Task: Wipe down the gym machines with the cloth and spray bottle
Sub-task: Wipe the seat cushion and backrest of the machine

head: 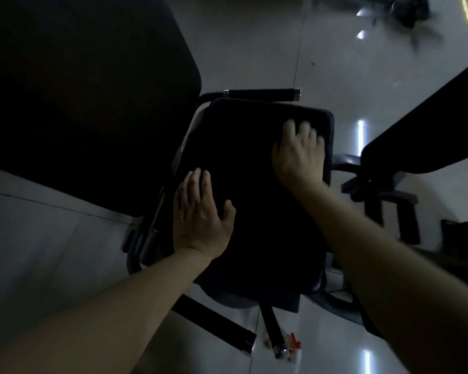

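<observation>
**Fig. 1.** Head view, looking down on one gym machine in dim light. The black seat pad (254,190) fills the centre. A larger dark back pad (79,103) is to its left and a short grip bar (262,93) lies beyond its far edge.

The left hand (200,220) lies flat on the pad's near left edge, fingers straight and together, thumb out, holding nothing. The right hand (299,155) rests on the far right corner with fingers spread and a little bent. Blur and darkness hide whether a cloth lies under it, so what it holds cannot be told. The cloth is nowhere plainly visible.

The spray bottle (293,346), clear with a red trigger, sits on the pale tiled floor (335,63) at the near foot of the machine, well apart from both hands. A second padded bench (430,125) stands to the right.

Handling, as judged: the pad looks like smooth vinyl over foam — it should yield slightly under the palm and turn slick once sprayed, so flat pressure from the whole hand suits it better than fingertips. The machine is likely heavy and fixed, so the left hand braces rather than lifts. The bottle is likely light and easily tipped — take it round the neck, forefinger on the trigger. A cloth is limp, so bunch it in the palm
</observation>
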A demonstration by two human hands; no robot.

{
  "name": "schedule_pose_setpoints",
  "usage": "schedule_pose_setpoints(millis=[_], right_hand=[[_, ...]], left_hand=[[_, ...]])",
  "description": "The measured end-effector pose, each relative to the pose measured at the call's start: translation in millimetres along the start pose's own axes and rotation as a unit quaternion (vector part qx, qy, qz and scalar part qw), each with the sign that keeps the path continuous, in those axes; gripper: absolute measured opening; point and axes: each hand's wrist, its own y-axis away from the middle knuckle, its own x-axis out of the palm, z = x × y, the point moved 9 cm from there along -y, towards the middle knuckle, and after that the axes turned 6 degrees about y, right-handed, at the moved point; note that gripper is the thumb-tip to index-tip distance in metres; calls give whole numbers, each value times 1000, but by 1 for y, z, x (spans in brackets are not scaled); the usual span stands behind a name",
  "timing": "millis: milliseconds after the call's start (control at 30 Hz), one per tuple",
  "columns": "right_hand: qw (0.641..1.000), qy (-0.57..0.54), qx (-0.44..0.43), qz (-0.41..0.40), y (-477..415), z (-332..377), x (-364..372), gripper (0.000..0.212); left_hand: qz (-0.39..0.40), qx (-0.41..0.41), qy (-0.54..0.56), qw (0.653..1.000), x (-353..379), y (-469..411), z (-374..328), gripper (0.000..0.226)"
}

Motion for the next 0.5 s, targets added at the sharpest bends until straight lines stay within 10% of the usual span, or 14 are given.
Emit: schedule_pose_setpoints(millis=[167, 500], right_hand=[[997, 17, -75, 7, 114, 2, -24, 30], [993, -39, 107, 11, -80, -83, 11, 45]], left_hand=[[7, 4, -36, 999, -5, 0, -9, 78], [-60, 57, -42, 996, -9, -7, -11, 48]])
